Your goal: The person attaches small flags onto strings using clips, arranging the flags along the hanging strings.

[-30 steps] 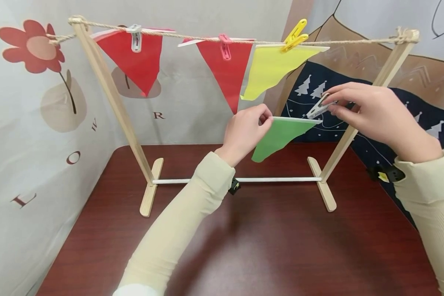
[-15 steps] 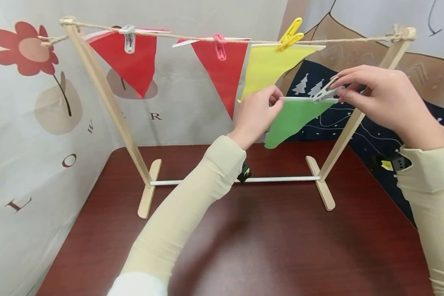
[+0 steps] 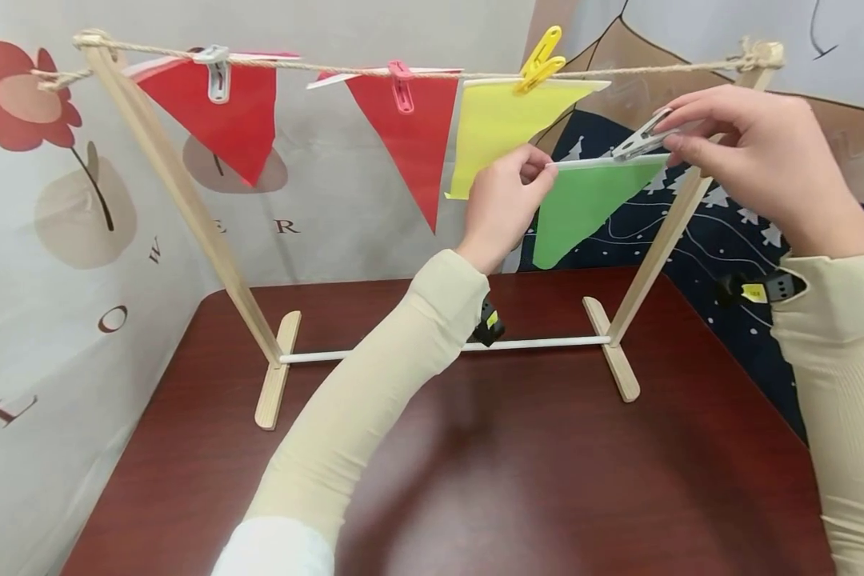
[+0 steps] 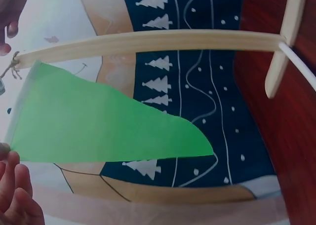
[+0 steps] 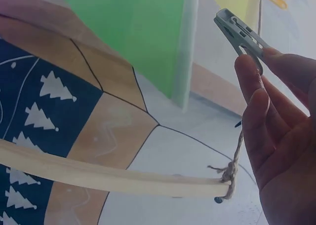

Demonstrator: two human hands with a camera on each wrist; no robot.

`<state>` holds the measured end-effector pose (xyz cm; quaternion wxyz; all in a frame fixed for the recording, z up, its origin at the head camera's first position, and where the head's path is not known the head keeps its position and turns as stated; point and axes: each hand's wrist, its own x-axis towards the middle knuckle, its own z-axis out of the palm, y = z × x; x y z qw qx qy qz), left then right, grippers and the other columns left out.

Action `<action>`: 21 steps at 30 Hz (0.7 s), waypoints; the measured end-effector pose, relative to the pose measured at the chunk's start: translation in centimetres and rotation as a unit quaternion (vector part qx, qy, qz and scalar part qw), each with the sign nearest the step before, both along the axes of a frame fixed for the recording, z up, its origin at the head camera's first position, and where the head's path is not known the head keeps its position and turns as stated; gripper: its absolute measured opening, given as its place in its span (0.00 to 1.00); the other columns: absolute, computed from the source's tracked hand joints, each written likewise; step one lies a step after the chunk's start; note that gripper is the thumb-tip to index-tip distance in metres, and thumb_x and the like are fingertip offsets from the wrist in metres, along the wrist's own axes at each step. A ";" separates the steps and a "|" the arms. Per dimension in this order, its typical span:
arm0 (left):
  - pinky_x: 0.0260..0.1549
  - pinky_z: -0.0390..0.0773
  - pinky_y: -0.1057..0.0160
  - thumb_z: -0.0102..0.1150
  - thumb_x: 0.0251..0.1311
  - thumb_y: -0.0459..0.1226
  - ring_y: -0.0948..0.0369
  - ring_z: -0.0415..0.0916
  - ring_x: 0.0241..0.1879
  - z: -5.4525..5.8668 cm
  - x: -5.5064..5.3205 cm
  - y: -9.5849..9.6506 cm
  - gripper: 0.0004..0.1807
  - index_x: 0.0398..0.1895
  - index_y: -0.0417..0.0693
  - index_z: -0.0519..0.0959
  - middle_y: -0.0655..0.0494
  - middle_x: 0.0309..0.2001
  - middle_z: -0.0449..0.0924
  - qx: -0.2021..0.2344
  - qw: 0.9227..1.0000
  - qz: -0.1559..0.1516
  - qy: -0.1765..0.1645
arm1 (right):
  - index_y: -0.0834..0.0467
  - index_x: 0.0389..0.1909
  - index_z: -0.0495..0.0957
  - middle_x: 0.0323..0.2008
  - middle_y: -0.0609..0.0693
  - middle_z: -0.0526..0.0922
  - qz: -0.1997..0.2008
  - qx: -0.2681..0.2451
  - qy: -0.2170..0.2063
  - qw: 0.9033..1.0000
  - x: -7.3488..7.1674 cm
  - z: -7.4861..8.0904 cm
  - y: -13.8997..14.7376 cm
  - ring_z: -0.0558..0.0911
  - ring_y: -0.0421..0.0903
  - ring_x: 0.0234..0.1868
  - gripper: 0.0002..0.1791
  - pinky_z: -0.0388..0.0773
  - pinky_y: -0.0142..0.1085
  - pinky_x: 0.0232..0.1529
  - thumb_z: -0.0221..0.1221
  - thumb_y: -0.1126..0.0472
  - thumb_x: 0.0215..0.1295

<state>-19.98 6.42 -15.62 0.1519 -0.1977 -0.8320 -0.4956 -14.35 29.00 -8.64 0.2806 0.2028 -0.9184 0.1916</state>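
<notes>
My left hand [image 3: 506,204] pinches the upper left corner of a green pennant [image 3: 590,204], whose white top edge runs roughly level below the rope. A pale grey clothespin [image 3: 641,140] is pinched at its handle ends by my right hand [image 3: 763,160], just in front of the pennant's top edge in the head view. In the right wrist view the clothespin [image 5: 242,35] is apart from the pennant [image 5: 143,32]. The rope [image 3: 641,72] passes above both hands. A yellow pennant [image 3: 500,120] hangs from it under a yellow clothespin [image 3: 542,60], left of the green one.
Two red pennants [image 3: 216,112] hang further left, clipped by a grey clothespin [image 3: 218,74] and a pink clothespin [image 3: 402,86]. Wooden posts [image 3: 180,200] hold the rope, joined low down by a white rod [image 3: 547,344]. The stand is on a dark red table [image 3: 518,464].
Both hands have risen toward the rope, carrying the green pennant and the grey clothespin up and slightly right. The head view has shifted a little.
</notes>
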 end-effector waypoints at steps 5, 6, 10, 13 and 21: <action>0.32 0.68 0.73 0.54 0.58 0.46 0.69 0.70 0.33 0.0 -0.5 0.5 0.09 0.37 0.55 0.78 0.64 0.32 0.76 0.059 0.998 0.003 -0.022 | 0.53 0.47 0.78 0.35 0.37 0.76 -0.003 -0.071 -0.019 0.997 -0.2 0.7 0.2 0.75 0.31 0.29 0.15 0.66 0.17 0.30 0.56 0.60 0.59; 0.32 0.68 0.73 0.54 0.58 0.46 0.69 0.70 0.33 0.0 -0.6 0.6 0.09 0.37 0.55 0.78 0.64 0.32 0.76 0.068 0.997 0.005 -0.025 | 0.53 0.47 0.78 0.35 0.38 0.77 -0.005 -0.089 -0.024 0.996 -0.2 0.9 0.3 0.75 0.31 0.29 0.15 0.66 0.17 0.29 0.56 0.60 0.59; 0.32 0.68 0.74 0.54 0.57 0.46 0.69 0.70 0.33 0.1 -1.1 1.1 0.09 0.36 0.55 0.78 0.64 0.32 0.76 0.086 0.996 0.010 -0.032 | 0.53 0.45 0.77 0.44 0.43 0.77 0.004 -0.172 -0.033 0.985 -0.5 1.5 0.2 0.76 0.33 0.28 0.14 0.67 0.17 0.28 0.57 0.61 0.57; 0.32 0.68 0.74 0.54 0.57 0.47 0.69 0.70 0.33 0.5 -1.3 1.4 0.09 0.37 0.56 0.78 0.64 0.32 0.76 0.097 0.994 0.008 -0.041 | 0.54 0.44 0.75 0.49 0.46 0.76 0.014 -0.219 -0.023 0.975 -0.7 1.9 0.1 0.77 0.34 0.28 0.13 0.68 0.18 0.28 0.58 0.61 0.56; 0.30 0.69 0.74 0.55 0.56 0.48 0.69 0.70 0.33 1.5 -1.3 2.7 0.11 0.39 0.56 0.78 0.65 0.33 0.76 0.127 0.991 0.003 -0.046 | 0.52 0.36 0.73 0.52 0.46 0.75 -0.005 -0.278 0.002 0.961 -1.0 2.7 0.5 0.79 0.34 0.35 0.09 0.69 0.18 0.35 0.58 0.57 0.53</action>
